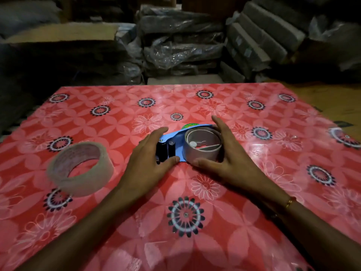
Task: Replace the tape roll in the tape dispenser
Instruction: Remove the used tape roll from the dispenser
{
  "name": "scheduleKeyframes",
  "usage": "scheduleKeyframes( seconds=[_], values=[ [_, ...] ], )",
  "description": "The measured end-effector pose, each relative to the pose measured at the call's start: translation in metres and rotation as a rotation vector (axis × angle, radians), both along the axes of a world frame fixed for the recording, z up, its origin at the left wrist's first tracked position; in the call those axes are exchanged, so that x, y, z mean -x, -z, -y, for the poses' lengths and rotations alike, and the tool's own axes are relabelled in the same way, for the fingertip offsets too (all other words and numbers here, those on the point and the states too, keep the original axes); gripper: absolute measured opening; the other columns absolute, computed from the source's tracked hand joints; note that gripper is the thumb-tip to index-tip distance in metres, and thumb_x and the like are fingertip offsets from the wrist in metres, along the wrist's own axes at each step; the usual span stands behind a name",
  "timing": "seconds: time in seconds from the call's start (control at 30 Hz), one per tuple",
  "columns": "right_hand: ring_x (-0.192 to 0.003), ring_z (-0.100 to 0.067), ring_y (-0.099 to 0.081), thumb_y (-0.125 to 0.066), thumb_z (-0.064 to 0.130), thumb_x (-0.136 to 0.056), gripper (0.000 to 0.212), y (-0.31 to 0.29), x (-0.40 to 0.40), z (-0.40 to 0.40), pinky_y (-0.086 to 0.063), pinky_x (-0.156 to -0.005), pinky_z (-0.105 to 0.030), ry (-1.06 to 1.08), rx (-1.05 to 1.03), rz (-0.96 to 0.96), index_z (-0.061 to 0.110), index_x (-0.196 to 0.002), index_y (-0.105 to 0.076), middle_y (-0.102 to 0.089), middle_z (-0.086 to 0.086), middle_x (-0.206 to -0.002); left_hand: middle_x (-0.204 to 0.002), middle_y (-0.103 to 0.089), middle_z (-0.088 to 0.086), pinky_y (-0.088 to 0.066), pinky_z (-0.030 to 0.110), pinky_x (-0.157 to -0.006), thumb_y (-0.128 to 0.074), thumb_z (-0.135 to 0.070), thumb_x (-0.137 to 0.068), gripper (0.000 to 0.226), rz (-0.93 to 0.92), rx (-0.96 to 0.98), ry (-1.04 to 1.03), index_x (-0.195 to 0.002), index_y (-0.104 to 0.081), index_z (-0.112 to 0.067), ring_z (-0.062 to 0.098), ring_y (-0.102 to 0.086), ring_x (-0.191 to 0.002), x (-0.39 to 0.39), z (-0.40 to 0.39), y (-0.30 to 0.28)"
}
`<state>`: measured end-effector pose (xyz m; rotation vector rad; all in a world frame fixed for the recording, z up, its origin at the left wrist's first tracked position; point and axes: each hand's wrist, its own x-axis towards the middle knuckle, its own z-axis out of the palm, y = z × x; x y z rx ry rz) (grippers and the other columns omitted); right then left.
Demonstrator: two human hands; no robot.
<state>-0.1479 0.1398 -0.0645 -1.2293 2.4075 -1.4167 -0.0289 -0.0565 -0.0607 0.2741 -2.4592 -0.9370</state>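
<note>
Both hands cup the dispenser (pixel 176 145), left hand (pixel 150 163) curled at its rollers, right hand (pixel 218 159) around the spent core (pixel 203 142); yanking could skid it into the new roll (pixel 80 169) left of it.

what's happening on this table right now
A person is swapping the tape in a blue dispenser lying flat on the red floral table. The left hand holds its black roller end, and the right hand cups the spent core still seated in it. A full roll waits on the table to the left, untouched.
</note>
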Motion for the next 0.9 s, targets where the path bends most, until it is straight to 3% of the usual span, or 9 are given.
scheduleKeyframes(
  seconds=[0.1,0.27,0.5,0.63,0.9],
  values=[
    [-0.136,-0.005,-0.046,-0.086,0.042,-0.074,0.112,-0.001,-0.004,-0.004,-0.041,-0.116,-0.036,0.022,-0.001,-0.020,0.036,-0.157,-0.011,-0.043,0.006,-0.149,-0.103,-0.063,-0.009,-0.042,0.027,-0.072,-0.082,-0.030,-0.076,0.051,-0.017,0.014,0.054,-0.118,-0.056,-0.023,0.014,-0.056,-0.089,-0.003,0.000,-0.002],
    [-0.126,-0.007,-0.056,-0.086,0.035,-0.076,0.110,-0.007,-0.014,-0.006,-0.045,-0.111,-0.031,0.049,-0.040,-0.034,0.032,-0.157,-0.012,-0.053,0.005,-0.142,-0.091,-0.065,0.006,-0.050,0.043,-0.072,-0.082,-0.035,-0.074,0.044,0.031,0.012,0.040,-0.099,-0.051,-0.017,0.027,-0.059,-0.084,-0.014,-0.005,-0.003],
    [-0.131,-0.011,-0.054,-0.083,0.053,-0.066,0.121,-0.009,-0.041,-0.013,-0.045,-0.112,-0.040,0.124,-0.011,-0.001,0.029,-0.159,-0.010,-0.049,0.003,-0.149,-0.096,-0.066,0.004,-0.050,0.046,-0.076,-0.078,-0.037,-0.071,0.045,-0.004,-0.013,-0.055,-0.102,-0.054,-0.015,0.025,-0.060,-0.086,-0.035,-0.026,-0.006],
    [-0.125,-0.004,-0.057,-0.081,0.060,-0.060,0.123,-0.007,-0.063,-0.026,-0.048,-0.107,-0.032,0.115,0.020,0.043,0.034,-0.158,-0.011,-0.052,0.010,-0.146,-0.095,-0.067,0.003,-0.050,0.046,-0.076,-0.075,-0.030,-0.074,0.037,-0.032,-0.023,-0.080,-0.102,-0.056,-0.015,0.026,-0.062,-0.087,-0.049,-0.035,-0.007],
    [-0.118,0.003,-0.061,-0.085,0.044,-0.066,0.109,-0.006,-0.082,-0.043,-0.050,-0.106,-0.035,0.038,0.008,0.016,0.049,-0.151,-0.018,-0.059,0.024,-0.130,-0.099,-0.069,-0.007,-0.053,0.041,-0.079,-0.071,-0.037,-0.070,0.042,-0.039,-0.052,-0.044,-0.107,-0.053,-0.032,0.018,-0.065,-0.089,-0.064,-0.046,-0.010]
  ],
)
